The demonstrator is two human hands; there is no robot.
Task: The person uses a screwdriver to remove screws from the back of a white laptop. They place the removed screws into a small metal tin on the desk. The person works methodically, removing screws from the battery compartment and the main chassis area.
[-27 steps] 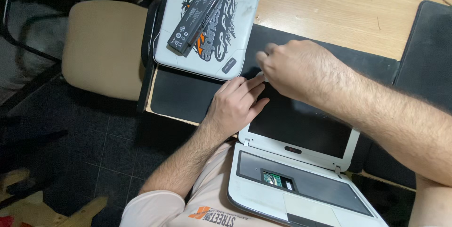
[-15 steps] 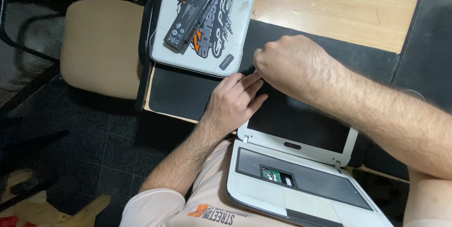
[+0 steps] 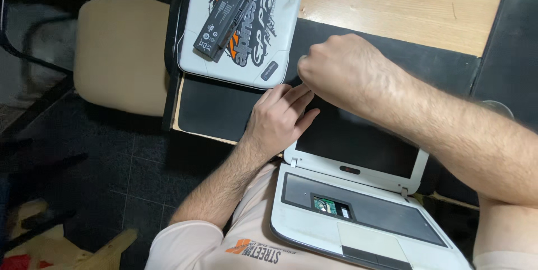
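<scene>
On laptop screen [image 3: 358, 141], both hands [image 3: 280, 116].

The right hand [image 3: 342, 71] covers the top left corner of the white laptop's [image 3: 358, 219] screen, so whatever its curled fingers pinch cannot be told. The laptop's near edge runs out of frame. The battery's [image 3: 230, 9] far end is cut off.

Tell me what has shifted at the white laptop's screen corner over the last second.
Little has changed. The right hand remains closed in a fist at the far corner of the open white laptop, edging slightly toward that corner. The left hand still lies flat on the screen corner. The black battery stays on the second closed laptop. Nothing was let go.
</scene>
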